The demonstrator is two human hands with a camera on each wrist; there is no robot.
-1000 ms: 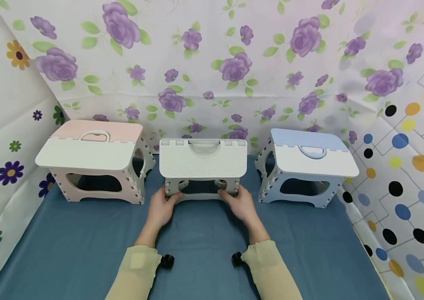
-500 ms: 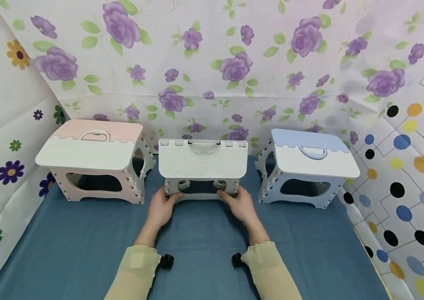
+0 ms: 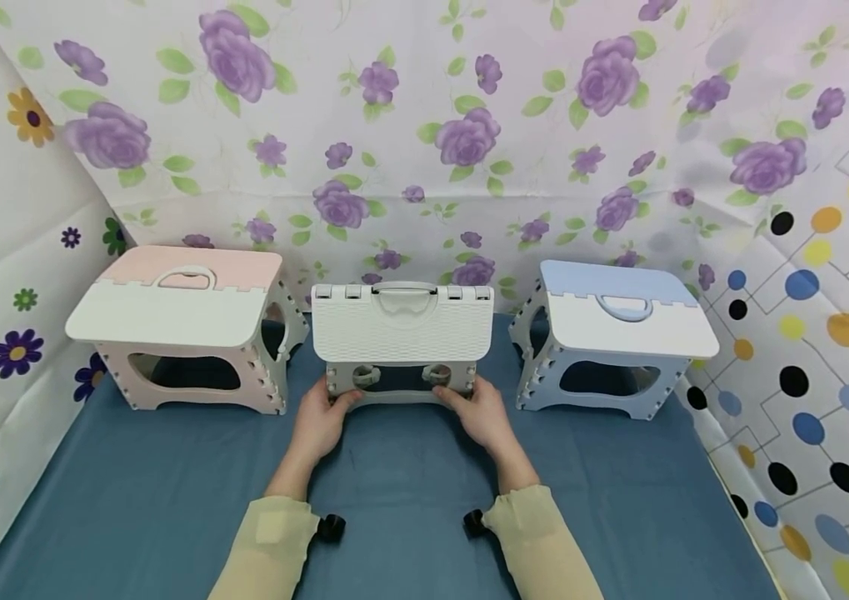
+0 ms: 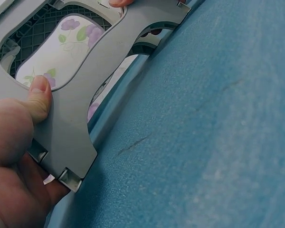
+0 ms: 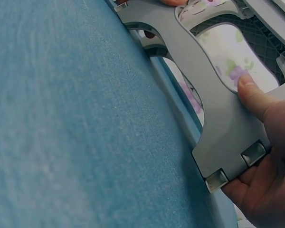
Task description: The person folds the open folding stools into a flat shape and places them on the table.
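From the head view we see a white and grey plastic folding stool (image 3: 403, 333) in the middle of a table (image 3: 402, 500) covered in plain blue cloth. A pink and white plastic folding stool (image 3: 177, 312) is on the left and a blue and white plastic folding stool (image 3: 622, 312) on the right, both apart from the middle one. Only this view gives us the middle stool's ribbed top and the carry handle along its far edge. A white curtain printed with purple roses (image 3: 469, 142) hangs behind all three.

The left hand (image 3: 322, 417) and the right hand (image 3: 480, 417) hold the lower corners of the grey leg panel. From above, we can see the thumbs in front, while most of the other fingers are hidden.

The wrist views fill that in. In the left one, the thumb (image 4: 39, 92) presses the panel's face by its oval opening, with fingers (image 4: 54, 189) behind the corner, pinching the plastic. The right one shows the same pinch, fingers (image 5: 237, 192) behind, beside two square sockets. Both close views also reveal a dark lattice inside the stool. We cannot tell whether the stool's feet fully touch the cloth.
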